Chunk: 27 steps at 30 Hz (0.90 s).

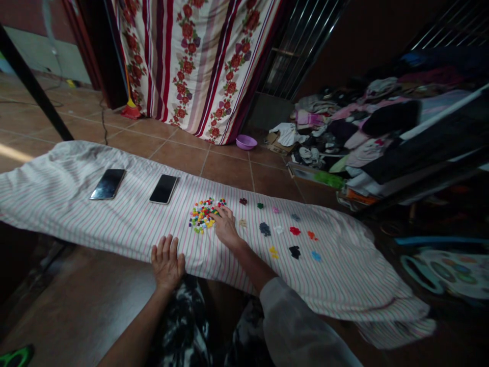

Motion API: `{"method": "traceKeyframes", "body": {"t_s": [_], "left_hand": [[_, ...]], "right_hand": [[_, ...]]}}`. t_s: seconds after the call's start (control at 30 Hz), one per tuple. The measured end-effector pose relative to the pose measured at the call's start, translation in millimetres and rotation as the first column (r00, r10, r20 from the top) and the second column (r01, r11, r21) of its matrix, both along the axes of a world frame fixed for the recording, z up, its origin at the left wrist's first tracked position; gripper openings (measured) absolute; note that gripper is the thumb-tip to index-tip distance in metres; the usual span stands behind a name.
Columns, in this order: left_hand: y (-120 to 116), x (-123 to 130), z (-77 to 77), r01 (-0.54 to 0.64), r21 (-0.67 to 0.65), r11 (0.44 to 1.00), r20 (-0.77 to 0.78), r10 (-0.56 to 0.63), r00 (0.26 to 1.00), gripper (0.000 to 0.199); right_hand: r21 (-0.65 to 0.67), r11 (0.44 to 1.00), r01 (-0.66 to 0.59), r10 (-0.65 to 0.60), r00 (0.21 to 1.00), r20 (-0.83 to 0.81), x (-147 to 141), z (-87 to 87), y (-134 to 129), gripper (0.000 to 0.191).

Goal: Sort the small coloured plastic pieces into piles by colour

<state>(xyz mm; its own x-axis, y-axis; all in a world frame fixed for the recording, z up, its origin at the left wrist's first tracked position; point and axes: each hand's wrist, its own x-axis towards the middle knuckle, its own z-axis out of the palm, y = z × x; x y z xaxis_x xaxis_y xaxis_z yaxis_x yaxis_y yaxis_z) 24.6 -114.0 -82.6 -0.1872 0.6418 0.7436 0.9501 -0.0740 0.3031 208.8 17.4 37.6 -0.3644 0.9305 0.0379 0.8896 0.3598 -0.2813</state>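
Observation:
A mixed pile of small, bright pieces (201,216), like beads or tiny blocks, lies on the striped cloth (130,224). My right hand (226,227) reaches over the pile's right side, its fingers stretched down and a little apart among the pieces; no piece shows in its grasp. On the cloth's near edge rests my left hand (168,262), flat with fingers spread, holding nothing. To the right are small single-colour heaps, among them dark grey (265,229), red (295,231), yellow (273,252), black (294,252) and blue (316,256).
Two phones, one at the far left (108,184) and one nearer the pile (164,189), lie on the cloth. Beyond, a flowered curtain (191,66) hangs above a purple basin (246,142) on the tiled floor. Heaped clothes (344,122) are at the right.

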Motion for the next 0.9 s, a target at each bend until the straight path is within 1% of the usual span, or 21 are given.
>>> {"method": "traceKeyframes", "body": {"t_s": [0.17,0.3,0.47,0.53,0.63,0.77,0.9], "left_hand": [[0,0,0.4,-0.024,0.005,1.0,-0.033,0.024,0.999,0.053],[0,0,0.5,-0.021,-0.01,1.0,-0.028,0.021,0.999,0.054],[0,0,2.5,-0.005,0.011,1.0,-0.014,0.005,1.0,0.054],[0,1,3.2,-0.016,0.023,1.0,-0.026,0.017,1.0,0.055],[0,1,2.2,-0.025,0.006,1.0,-0.028,0.025,0.999,0.054],[0,0,-0.3,-0.021,-0.012,1.0,-0.017,0.021,1.0,0.052],[0,1,0.3,-0.03,-0.003,1.0,-0.026,0.03,0.999,0.051]], "right_hand": [[0.01,1.0,-0.018,0.019,1.0,-0.02,2,-1.0,-6,0.05],[0.011,1.0,-0.014,0.014,1.0,-0.017,-3,-1.7,-10,0.047],[0.047,0.999,0.019,-0.016,0.998,-0.058,-13,2.8,0,0.033],[0.064,0.998,0.024,-0.02,0.998,-0.06,-19,5.5,6,0.031],[0.09,0.996,0.022,-0.018,0.999,-0.051,-28,8.6,14,0.028],[0.08,0.997,-0.015,0.014,1.0,0.014,-37,10.5,20,0.024],[0.064,0.996,-0.065,0.061,0.996,0.066,-39,9.4,21,0.022]]}}
